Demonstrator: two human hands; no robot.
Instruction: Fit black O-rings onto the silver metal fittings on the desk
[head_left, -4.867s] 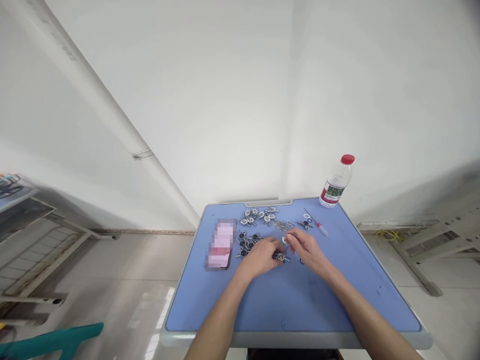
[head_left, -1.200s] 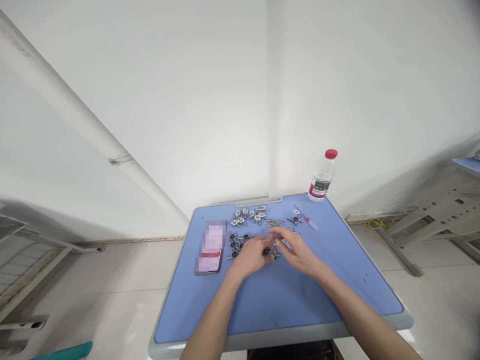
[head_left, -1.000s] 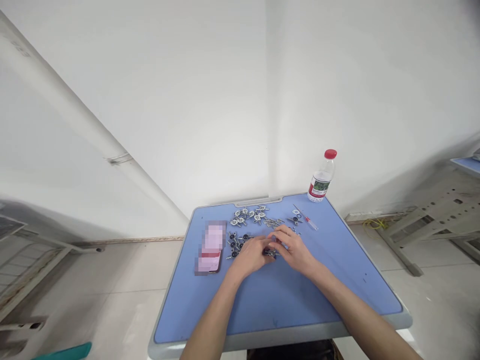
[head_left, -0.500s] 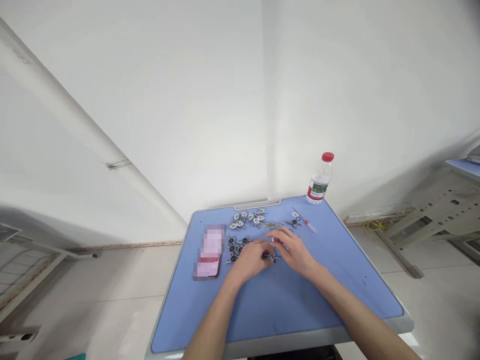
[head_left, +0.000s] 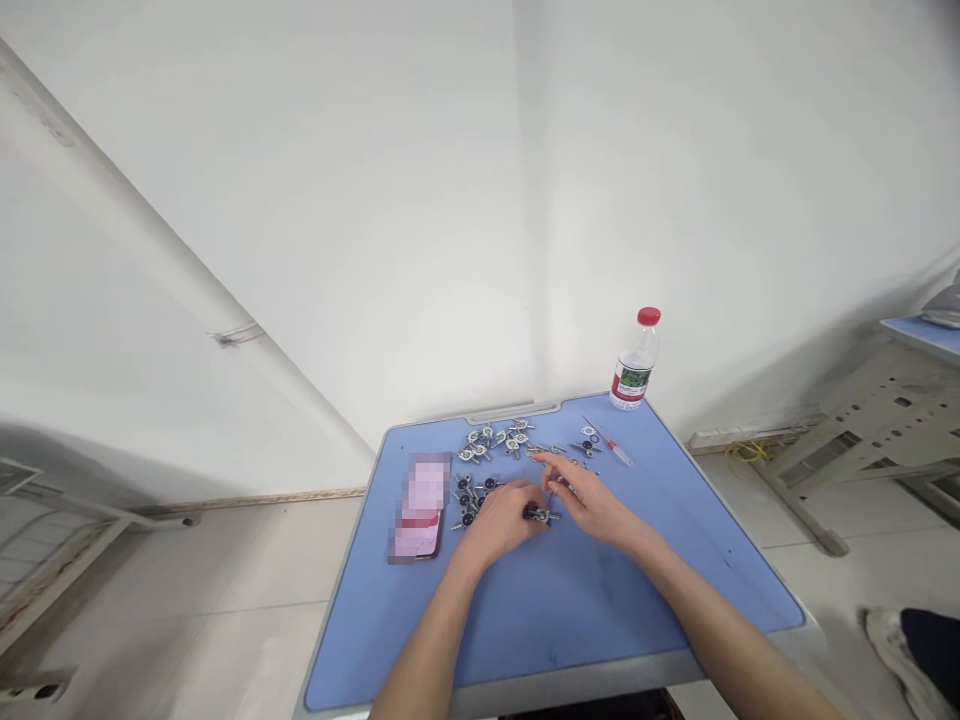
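Observation:
My left hand [head_left: 508, 515] rests on the blue desk, its fingers closed around a small metal fitting with a black round part [head_left: 538, 514]. Just right of it, my right hand [head_left: 589, 500] is raised over the desk with one finger stretched forward. Its thumb and another fingertip come together close to the fitting; whatever is between them is too small to make out. Left of my left hand lie several similar fittings with black round parts [head_left: 466, 500]. Beyond my hands is a group of silvery metal pieces [head_left: 514, 440].
On the desk [head_left: 600, 610], a blurred pink phone-like object [head_left: 421, 505] lies at left. A red-capped bottle [head_left: 632, 372] stands at the back right corner. Nearby are a thin red-and-clear tool [head_left: 616, 448] and a loose ring [head_left: 595, 438]. A shoe [head_left: 896, 650] shows on the floor at right.
My right hand's front finger has stretched forward and lifted away from the thumb. My left hand keeps its hold on the fitting. A shoe has appeared at lower right.

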